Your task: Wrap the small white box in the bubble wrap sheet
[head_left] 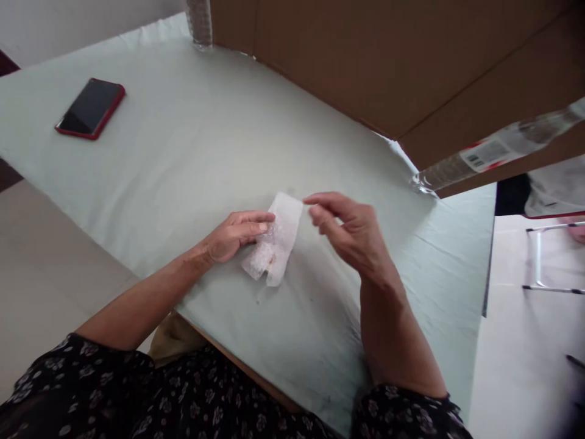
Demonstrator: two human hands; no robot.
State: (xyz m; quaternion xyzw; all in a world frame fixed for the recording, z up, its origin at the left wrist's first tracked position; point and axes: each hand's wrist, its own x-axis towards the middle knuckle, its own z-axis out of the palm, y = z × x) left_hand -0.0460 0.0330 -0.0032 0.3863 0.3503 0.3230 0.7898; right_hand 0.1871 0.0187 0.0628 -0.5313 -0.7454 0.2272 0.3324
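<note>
A small piece of white bubble wrap point(289, 222) lies on the pale green cloth, folded around something I cannot make out. Its lower end is crumpled and split into two flaps, with a small brownish spot showing between them. My left hand point(235, 235) grips the wrap's left edge, thumb and forefinger reaching onto it. By the upper right corner is my right hand point(350, 228), slightly blurred. Its forefinger points at that corner, the thumb stands a little apart below it, and the other fingers are curled. I see nothing between them.
A phone in a red case point(91, 108) lies at the far left of the cloth-covered table point(183, 134). A big brown cardboard panel point(338, 61) stands at the back, with a clear plastic bottle point(503, 146) against its right part and another point(200, 24) at its left edge.
</note>
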